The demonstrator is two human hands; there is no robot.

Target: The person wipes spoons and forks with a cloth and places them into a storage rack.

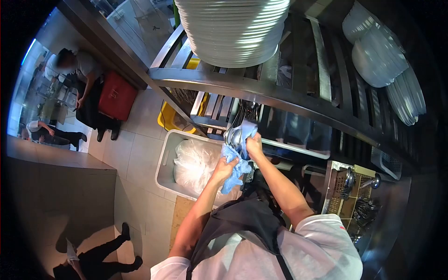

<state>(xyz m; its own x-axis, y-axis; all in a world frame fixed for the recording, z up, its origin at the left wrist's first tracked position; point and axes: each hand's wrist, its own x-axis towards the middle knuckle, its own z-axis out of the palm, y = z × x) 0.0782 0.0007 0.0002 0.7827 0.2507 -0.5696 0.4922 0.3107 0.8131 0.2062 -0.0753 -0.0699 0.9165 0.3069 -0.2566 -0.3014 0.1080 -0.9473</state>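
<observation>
My left hand [226, 169] is closed on a light blue cloth [232, 181], which hangs down below the fingers. My right hand [254, 145] grips another part of blue cloth higher up and to the right. Between the two hands, shiny metal spoons [233, 136] show their rounded bowls, with cloth against them. Their handles are hidden by the cloth and fingers. Just beyond, more metal cutlery [248, 111] stands at the shelf.
A grey bin [163, 175] with a clear plastic bag stands at my left. Ahead, a metal rack [298, 95] bears stacked white plates [233, 35]. A divided cutlery tray [343, 203] is at my right. Other people stand at the left, near a red container [117, 95].
</observation>
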